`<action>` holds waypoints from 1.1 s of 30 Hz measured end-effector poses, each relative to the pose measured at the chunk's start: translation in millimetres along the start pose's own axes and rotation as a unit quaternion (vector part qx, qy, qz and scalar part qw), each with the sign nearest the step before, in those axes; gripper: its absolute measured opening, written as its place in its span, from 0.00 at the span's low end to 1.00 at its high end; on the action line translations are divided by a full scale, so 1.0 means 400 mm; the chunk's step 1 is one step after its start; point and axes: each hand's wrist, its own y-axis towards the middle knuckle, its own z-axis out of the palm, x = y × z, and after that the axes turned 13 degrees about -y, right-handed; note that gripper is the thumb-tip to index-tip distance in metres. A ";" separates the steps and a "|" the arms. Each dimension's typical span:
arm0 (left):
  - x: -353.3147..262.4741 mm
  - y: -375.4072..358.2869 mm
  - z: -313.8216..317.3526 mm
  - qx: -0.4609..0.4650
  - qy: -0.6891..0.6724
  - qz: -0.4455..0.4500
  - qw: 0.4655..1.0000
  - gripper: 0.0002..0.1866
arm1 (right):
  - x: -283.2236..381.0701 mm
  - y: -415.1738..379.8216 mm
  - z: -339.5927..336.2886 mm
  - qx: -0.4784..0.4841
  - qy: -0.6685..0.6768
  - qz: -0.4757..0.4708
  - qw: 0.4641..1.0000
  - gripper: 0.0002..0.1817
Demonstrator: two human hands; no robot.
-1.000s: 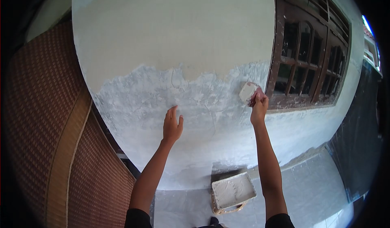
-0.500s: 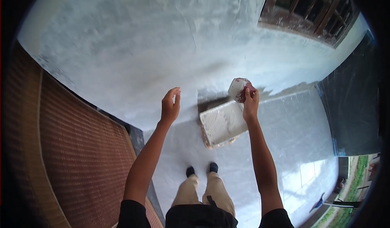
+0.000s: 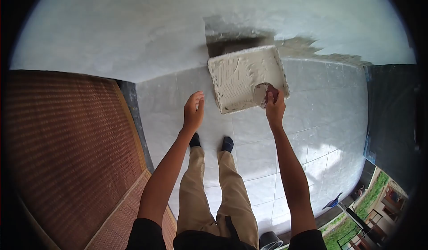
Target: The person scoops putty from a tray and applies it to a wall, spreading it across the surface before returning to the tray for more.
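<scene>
A putty scraper [image 3: 261,94] with a reddish-brown grip and a pale, plaster-smeared blade is held in my right hand [image 3: 275,107]. The scraper overlaps the front right part of a shallow tray [image 3: 213,78]; whether it touches the tray cannot be seen. Off-white putty [image 3: 249,71] coats the tray's bottom, with ridges on the left and lumps toward the right. My left hand [image 3: 193,111] hangs in the air left of the tray, fingers loosely curved and holding nothing.
The tray stands near a pale wall [image 3: 133,31] with a dark unpainted patch [image 3: 238,38]. Grey tiles [image 3: 254,156] cover the floor. A woven brown panel [image 3: 80,138] is on the left, a dark panel [image 3: 392,112] on the right. A bucket [image 3: 269,240] sits near my right leg.
My view has tilted down, bringing the tray higher in view and the window out of it. The scraper, in front of the wall before, now appears over the tray.
</scene>
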 end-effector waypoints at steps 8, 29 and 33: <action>0.210 -0.023 0.114 -0.038 -0.031 -0.048 0.998 0.18 | -0.105 0.125 0.134 -0.017 -0.095 -0.120 0.988 0.09; 0.297 0.088 0.148 -0.014 -0.038 -0.012 0.999 0.21 | -0.059 0.283 0.339 -0.027 -0.170 -0.271 0.947 0.08; 0.294 0.090 0.145 -0.012 -0.047 -0.021 0.999 0.22 | -0.038 0.195 0.329 -0.012 -0.172 -0.299 0.939 0.08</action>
